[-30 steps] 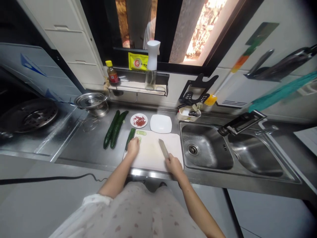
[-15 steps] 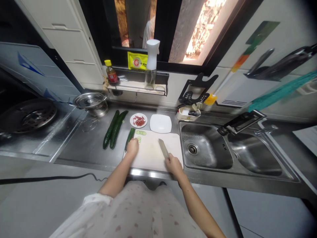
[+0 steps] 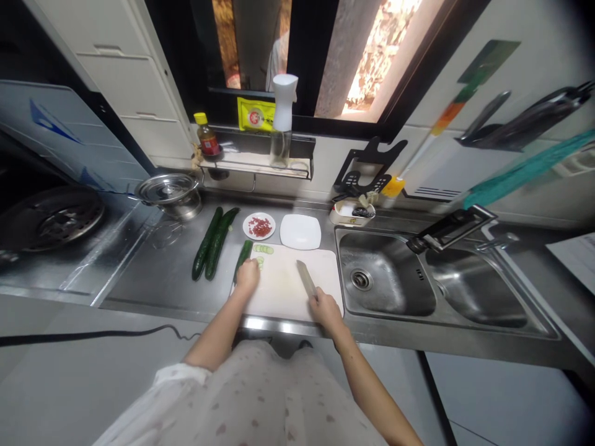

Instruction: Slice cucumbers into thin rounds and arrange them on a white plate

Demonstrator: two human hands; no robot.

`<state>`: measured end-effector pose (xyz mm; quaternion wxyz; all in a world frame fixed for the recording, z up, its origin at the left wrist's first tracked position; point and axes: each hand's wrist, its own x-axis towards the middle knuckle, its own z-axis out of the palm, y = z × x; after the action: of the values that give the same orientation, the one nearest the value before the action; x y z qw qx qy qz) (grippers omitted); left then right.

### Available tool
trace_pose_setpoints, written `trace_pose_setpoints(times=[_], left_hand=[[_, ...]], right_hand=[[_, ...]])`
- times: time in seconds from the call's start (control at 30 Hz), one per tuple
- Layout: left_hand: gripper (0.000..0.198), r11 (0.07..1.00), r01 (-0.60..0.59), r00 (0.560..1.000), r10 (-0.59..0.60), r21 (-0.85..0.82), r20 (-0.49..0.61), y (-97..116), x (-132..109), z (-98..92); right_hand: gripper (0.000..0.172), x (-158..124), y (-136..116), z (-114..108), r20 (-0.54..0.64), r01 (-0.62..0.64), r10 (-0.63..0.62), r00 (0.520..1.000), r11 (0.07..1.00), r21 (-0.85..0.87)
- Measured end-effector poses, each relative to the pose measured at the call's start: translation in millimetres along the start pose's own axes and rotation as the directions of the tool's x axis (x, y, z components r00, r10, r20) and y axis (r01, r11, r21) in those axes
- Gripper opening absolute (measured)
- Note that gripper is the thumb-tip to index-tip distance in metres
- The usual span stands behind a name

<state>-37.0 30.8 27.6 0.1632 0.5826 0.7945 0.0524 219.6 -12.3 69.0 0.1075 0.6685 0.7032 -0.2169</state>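
At the left part of a white cutting board (image 3: 288, 297) my left hand (image 3: 248, 277) is closed, its fingertips on a few pale green cucumber slices (image 3: 260, 263). How firmly they are pinched is hidden. Just above lies a short row of more cucumber slices (image 3: 263, 249). A cut piece of cucumber (image 3: 244, 253) rests along the board's left edge, partly behind that hand. My right hand (image 3: 326, 308) is wrapped round the handle of a kitchen knife (image 3: 305, 279), whose blade points up and left over the board.
Two whole cucumbers (image 3: 207, 244) lie left of the board. Behind it stand a small plate of red bits (image 3: 246, 230) and a white square plate (image 3: 300, 231). A lidded steel pot (image 3: 174, 195) is at the back left. The double sink (image 3: 385, 285) borders the board's right side.
The view has shifted very slightly. Both hands, the knife and the slices keep nearly the same places on the board.
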Motion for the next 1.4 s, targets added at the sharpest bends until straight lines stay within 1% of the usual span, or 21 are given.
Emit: trace_pose_setpoints(times=[0.13, 0.27, 0.4, 0.53, 0.73, 0.93, 1.03, 1.17, 1.23, 1.3, 1.4], left_hand=[[0.025, 0.999, -0.028, 0.999, 0.028, -0.034, -0.027, 5.8, 6.5, -4.7], [0.028, 0.991, -0.105, 0.994, 0.102, -0.086, -0.037, 19.0, 22.5, -11.6], [0.031, 0.988, -0.15, 0.989, 0.15, -0.045, 0.007, 31.5, 41.6, -15.2], [0.031, 0.984, -0.176, 0.982, 0.175, 0.019, 0.066, 37.5, 53.1, -14.7], [0.032, 0.978, -0.183, 0.978, 0.172, 0.097, 0.115, 38.5, 57.2, -11.5], [0.031, 0.974, -0.194, 0.978, 0.182, 0.119, 0.104, 37.7, 58.8, -9.8], [0.029, 0.972, -0.204, 0.977, 0.196, 0.114, 0.079, 38.2, 58.9, -10.2], [0.028, 0.977, -0.202, 0.979, 0.2, 0.074, 0.03, 39.0, 56.7, -11.3], [0.025, 0.981, -0.192, 0.981, 0.191, 0.022, 0.014, 39.1, 55.0, -12.1], [0.018, 0.987, -0.149, 0.989, 0.149, -0.067, 0.002, 39.2, 53.1, -12.5], [0.012, 0.964, -0.033, 0.999, 0.038, -0.263, 0.014, 39.5, 48.3, -10.4]], right_hand=[[0.023, -0.9, -0.2, 2.1, -0.013, -0.009, 0.009, 1.0, 1.0, 0.008], [0.024, -1.4, -0.2, 3.6, -0.015, -0.004, 0.005, 1.0, 1.0, 0.02], [0.025, -0.6, 1.0, 5.1, 0.0, -0.004, 0.004, 1.0, 1.0, 0.015], [0.026, 1.1, 2.7, 8.6, 0.001, -0.006, 0.006, 1.0, 1.0, 0.028], [0.024, 1.2, 3.8, 11.4, -0.033, 0.008, -0.006, 0.999, 0.999, 0.053], [0.024, 1.2, 4.2, 10.0, -0.027, 0.004, -0.002, 1.0, 0.997, 0.076], [0.024, 2.2, 5.2, 11.1, -0.023, 0.008, -0.006, 1.0, 0.996, 0.084], [0.024, 2.6, 5.9, 12.2, -0.015, 0.0, 0.001, 1.0, 0.998, 0.07], [0.025, 2.3, 5.6, 11.8, -0.017, -0.001, 0.003, 1.0, 0.998, 0.06], [0.026, 2.0, 4.6, 10.9, -0.014, -0.001, 0.001, 1.0, 0.999, 0.05], [0.027, 1.9, 2.9, 10.0, -0.009, 0.006, -0.006, 1.0, 0.999, 0.033]])
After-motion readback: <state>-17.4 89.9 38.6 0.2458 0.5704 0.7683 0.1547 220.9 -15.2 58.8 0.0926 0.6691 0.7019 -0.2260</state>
